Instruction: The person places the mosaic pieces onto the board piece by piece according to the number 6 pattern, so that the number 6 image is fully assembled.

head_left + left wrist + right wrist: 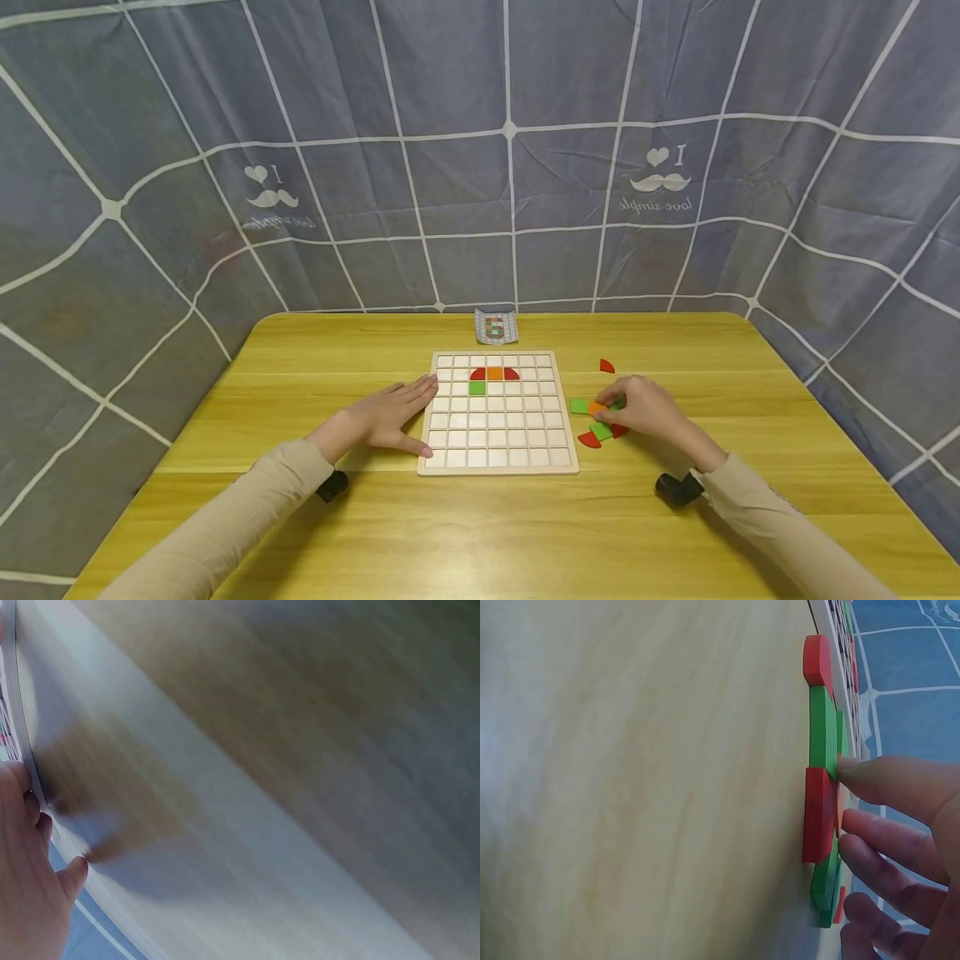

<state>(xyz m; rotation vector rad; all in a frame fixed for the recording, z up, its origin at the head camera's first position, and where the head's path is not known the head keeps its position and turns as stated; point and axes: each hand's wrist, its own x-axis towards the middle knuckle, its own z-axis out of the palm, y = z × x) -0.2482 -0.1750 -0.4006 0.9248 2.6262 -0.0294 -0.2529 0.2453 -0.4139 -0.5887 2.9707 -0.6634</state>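
We are sitting at a wide yellow wooden table [480, 517], a grey gridded cloth backdrop [480, 125] hanging behind it. The gridded wooden board [498, 413] is lying mid-table, with a small pattern card [496, 326] standing just beyond its far edge. Top rows of the board are holding a red-orange-red arc [494, 373] with one green square [477, 387] under its left end; every other cell is showing bare.

Our left hand [390, 412] is lying flat, fingers straight and relaxed, touching the board's left rim and bracing it, gripping nothing. Our right hand [643, 407] is hovering over the loose tile cluster [597, 419] just right of the board, fingers curled down onto the pieces; the right wrist view is showing fingertips [859, 776] touching stacked green and red tiles [821, 787]. We are judging this as the picking step: an orange tile [596, 408] is sitting at the fingertips, though whether it is actually pinched we cannot tell.

The next move is likely calling for lifting one tile clear of its neighbours, then carrying it left over the board rim. One red piece [607, 366] is lying apart, farther back. Open table is running wide on all sides; table edges are well away.
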